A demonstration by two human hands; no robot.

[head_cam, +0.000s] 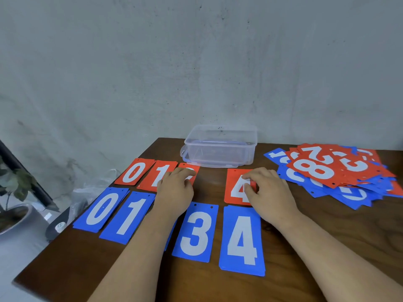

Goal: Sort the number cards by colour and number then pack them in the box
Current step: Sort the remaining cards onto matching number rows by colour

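Both bare forearms reach up from the near side toward the clear plastic box [220, 147], roughly parallel and apart. The left hand [176, 188] lies palm down just short of the box's left corner, wrist straight, fingers loosely bent with their tips resting on a red card [193, 170]. The right hand [270, 195] sits short of the box's right corner, knuckles up, fingers curled, thumb and forefinger pinching the right edge of the red 4 card [236, 192].
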